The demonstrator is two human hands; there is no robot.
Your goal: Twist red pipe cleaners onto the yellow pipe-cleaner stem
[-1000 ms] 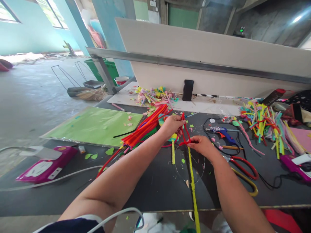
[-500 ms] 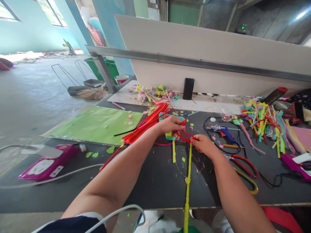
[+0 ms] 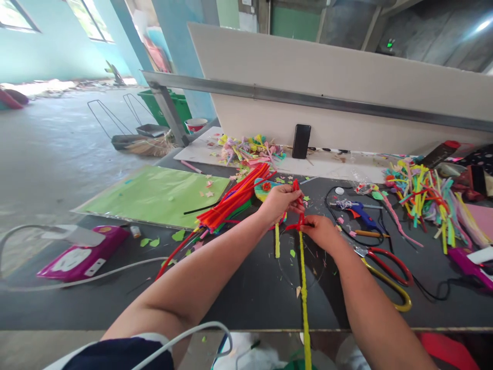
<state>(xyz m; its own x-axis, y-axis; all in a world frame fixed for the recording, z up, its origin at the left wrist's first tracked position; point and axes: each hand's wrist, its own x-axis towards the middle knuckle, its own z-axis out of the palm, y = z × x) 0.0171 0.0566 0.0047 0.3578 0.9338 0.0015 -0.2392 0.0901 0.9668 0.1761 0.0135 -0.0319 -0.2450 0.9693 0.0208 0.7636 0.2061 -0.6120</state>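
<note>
My left hand [image 3: 287, 199] pinches a bent red pipe cleaner [image 3: 296, 186], part of which sticks up above the fingers. Just below and to the right, my right hand [image 3: 318, 230] is closed on the lower part of the same red piece, where it meets a long yellow pipe cleaner stem [image 3: 303, 288]. The stem hangs down toward me past the table's front edge. Behind my left hand lies a blue and yellow fuzzy piece [image 3: 263, 191], partly covered. A bundle of red pipe cleaners [image 3: 234, 200] rests left of it, beside my forearm.
On the right lie a blue glue gun [image 3: 361, 213], scissors [image 3: 389, 267] with red and yellow handles, and a pile of coloured pipe cleaners [image 3: 419, 195]. A phone [image 3: 301, 141] leans against the white board. Green sheets [image 3: 154, 198] and a purple power strip [image 3: 84, 254] are on the left.
The red pipe cleaner, spread in an open loop between my hands before, is now drawn together and more upright. My hands are closer, the left one now above the right.
</note>
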